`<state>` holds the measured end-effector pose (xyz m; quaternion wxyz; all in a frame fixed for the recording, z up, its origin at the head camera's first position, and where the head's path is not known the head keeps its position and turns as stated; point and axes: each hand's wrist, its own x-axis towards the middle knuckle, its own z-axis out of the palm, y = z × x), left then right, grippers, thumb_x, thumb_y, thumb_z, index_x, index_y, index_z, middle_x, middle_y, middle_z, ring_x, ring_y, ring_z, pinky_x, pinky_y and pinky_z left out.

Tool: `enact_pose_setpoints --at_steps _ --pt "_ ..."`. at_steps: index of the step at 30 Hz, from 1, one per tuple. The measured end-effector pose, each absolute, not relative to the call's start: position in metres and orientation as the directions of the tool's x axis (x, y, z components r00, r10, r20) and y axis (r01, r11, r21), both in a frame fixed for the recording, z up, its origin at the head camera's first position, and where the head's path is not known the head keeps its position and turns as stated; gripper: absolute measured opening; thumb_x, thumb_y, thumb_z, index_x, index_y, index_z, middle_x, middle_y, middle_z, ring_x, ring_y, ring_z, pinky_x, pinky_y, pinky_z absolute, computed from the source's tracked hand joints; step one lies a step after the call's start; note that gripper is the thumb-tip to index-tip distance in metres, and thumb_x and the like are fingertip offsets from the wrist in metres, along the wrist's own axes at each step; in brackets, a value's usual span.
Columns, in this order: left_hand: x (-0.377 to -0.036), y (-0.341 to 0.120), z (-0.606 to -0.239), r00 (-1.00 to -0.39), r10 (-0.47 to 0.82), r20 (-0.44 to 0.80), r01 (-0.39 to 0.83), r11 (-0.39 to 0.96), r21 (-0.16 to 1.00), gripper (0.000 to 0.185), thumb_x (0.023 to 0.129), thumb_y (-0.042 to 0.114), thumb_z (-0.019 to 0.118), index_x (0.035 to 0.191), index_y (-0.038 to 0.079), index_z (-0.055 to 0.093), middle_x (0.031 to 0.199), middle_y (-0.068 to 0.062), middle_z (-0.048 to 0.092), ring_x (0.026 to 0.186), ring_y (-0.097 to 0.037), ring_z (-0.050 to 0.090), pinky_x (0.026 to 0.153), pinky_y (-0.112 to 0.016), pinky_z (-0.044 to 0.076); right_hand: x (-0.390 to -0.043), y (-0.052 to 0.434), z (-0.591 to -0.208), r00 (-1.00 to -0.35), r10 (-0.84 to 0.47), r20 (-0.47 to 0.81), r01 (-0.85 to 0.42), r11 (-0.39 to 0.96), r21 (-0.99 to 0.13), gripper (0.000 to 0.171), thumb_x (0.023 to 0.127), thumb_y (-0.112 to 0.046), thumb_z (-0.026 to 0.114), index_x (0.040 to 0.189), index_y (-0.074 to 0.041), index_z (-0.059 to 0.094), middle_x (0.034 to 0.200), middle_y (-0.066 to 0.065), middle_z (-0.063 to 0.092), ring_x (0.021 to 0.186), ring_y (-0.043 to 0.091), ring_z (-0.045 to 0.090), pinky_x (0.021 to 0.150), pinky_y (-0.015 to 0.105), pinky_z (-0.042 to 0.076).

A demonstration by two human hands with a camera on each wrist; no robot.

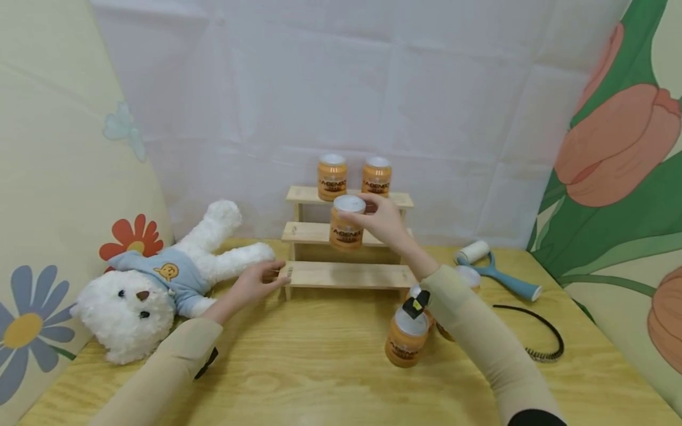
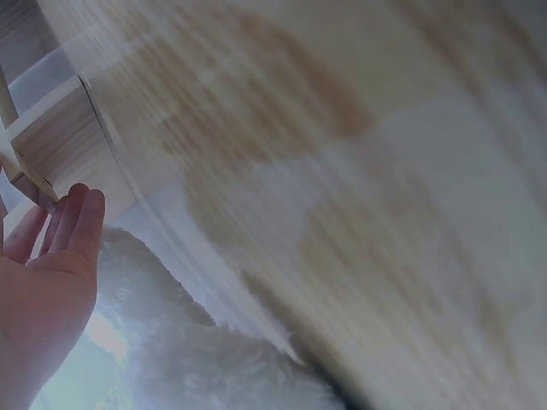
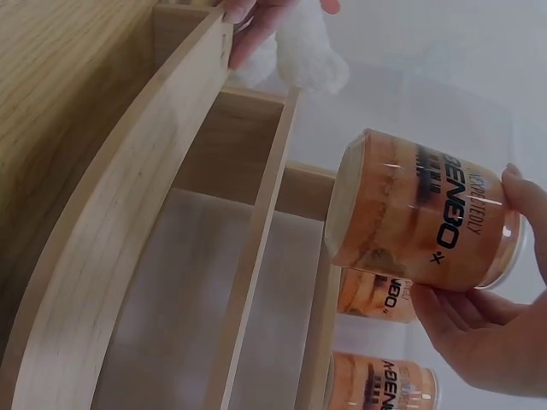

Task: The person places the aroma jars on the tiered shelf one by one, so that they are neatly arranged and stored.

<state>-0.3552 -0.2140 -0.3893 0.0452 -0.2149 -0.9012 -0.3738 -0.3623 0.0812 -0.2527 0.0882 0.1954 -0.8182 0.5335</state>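
A three-step wooden rack (image 1: 346, 275) stands mid-table, with two orange jars (image 1: 332, 176) (image 1: 376, 176) on its top step. My right hand (image 1: 367, 216) grips a third orange jar with a white lid (image 1: 346, 228) by its top, at the middle step; I cannot tell whether it touches the step. In the right wrist view this jar (image 3: 423, 213) lies between thumb and fingers (image 3: 466, 320), beside the rack (image 3: 128, 239). My left hand (image 1: 263, 278) rests with straight fingers against the left end of the bottom step; in the left wrist view its fingertips (image 2: 73, 213) meet the wood.
A white teddy bear in a blue shirt (image 1: 154, 284) lies left of the rack. More orange jars (image 1: 406, 338) stand under my right forearm. A lint roller (image 1: 495, 266) and a black headband (image 1: 540, 334) lie at the right. Cloth walls surround the table (image 1: 298, 378).
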Motion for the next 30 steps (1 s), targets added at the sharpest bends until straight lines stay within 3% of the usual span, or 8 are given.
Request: enact_pose_setpoints --at_steps 7,18,26,30 --pt "-0.356 -0.213 -0.390 -0.904 0.356 0.237 0.419 0.624 0.659 0.058 0.092 0.028 0.061 0.136 -0.007 0.044 0.135 -0.026 0.048 0.115 -0.041 0.054 0.094 -0.047 0.050 -0.374 0.062 -0.257 -0.898 -0.229 0.377 -0.438 0.357 -0.825 0.056 0.077 -0.035 0.078 0.125 -0.012 0.060 0.111 0.006 0.065 0.098 0.019 0.062 0.079 0.031 0.055" --pt "-0.356 -0.213 -0.391 -0.908 0.353 0.225 0.408 0.629 0.662 0.059 0.092 0.029 0.061 0.135 -0.008 0.044 0.135 -0.028 0.047 0.116 -0.043 0.053 0.095 -0.047 0.049 -0.391 0.028 -0.272 -0.878 -0.266 0.398 -0.477 0.411 -0.777 0.058 0.078 -0.030 0.078 0.125 -0.003 0.058 0.112 0.013 0.065 0.097 0.022 0.064 0.077 0.025 0.056" --pt "-0.356 -0.213 -0.388 -0.906 0.354 0.232 0.414 0.630 0.657 0.059 0.093 0.031 0.060 0.136 -0.007 0.044 0.136 -0.027 0.047 0.117 -0.042 0.053 0.095 -0.047 0.049 -0.400 0.016 -0.273 -0.898 -0.262 0.354 -0.431 0.354 -0.830 0.057 0.081 -0.032 0.075 0.128 -0.005 0.055 0.114 0.010 0.064 0.100 0.020 0.062 0.080 0.025 0.055" --pt "-0.355 -0.214 -0.388 -0.910 0.353 0.216 0.403 0.636 0.659 0.060 0.093 0.031 0.060 0.138 -0.005 0.043 0.138 -0.025 0.046 0.118 -0.042 0.053 0.096 -0.047 0.049 -0.404 0.012 -0.273 -0.913 -0.253 0.319 -0.393 0.341 -0.854 0.065 0.082 -0.032 0.074 0.135 -0.005 0.048 0.122 0.010 0.059 0.107 0.020 0.059 0.086 0.027 0.054"
